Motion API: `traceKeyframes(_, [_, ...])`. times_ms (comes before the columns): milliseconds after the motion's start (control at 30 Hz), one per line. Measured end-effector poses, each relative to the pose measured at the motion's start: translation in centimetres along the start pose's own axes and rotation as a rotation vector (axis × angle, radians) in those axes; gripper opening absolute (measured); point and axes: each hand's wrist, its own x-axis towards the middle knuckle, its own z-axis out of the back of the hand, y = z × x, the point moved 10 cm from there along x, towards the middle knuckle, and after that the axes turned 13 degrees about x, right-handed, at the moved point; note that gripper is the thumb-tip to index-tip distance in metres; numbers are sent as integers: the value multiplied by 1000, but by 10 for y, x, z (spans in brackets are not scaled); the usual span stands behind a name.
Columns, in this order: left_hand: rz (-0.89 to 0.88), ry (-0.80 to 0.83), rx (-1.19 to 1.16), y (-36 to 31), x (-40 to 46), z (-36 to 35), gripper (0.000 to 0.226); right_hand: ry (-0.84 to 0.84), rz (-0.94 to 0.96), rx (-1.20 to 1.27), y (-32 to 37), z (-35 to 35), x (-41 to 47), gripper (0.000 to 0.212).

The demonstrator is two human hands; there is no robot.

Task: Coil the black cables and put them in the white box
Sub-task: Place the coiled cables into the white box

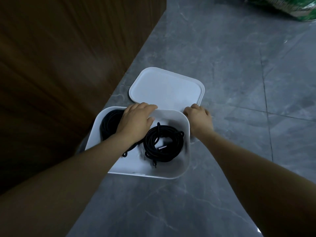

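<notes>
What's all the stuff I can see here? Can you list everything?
box: one, white, open, on the floor in the middle
cable coils: two, black, inside the box, one left and one right
lid: one, white, flat on the floor just behind the box
floor: grey marbled tiles
wooden panel: one, dark brown, on the left
green bundle: one, top right corner, too cut off to identify
left hand: over the left coil, fingers reaching the box's far rim
right hand: at the box's far right corner
</notes>
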Motion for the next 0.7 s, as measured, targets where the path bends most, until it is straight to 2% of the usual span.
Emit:
traceKeyframes(267, [-63,-15,-23,-9,-15,-4,46,-81,74,-32,-5,13,-20,16])
traceKeyframes(367, [-57,-10,-56,-11,-22,-1,50,-77,82,-148,-7,22,-28,21])
traceKeyframes(500, [-67,-94,-101,-14,-47,12,44,-95,95,-299,0,39,-48,29])
traceKeyframes(700, [-340,52,75,-46,-83,-3,48,-50,83,-467,0,55,-75,31])
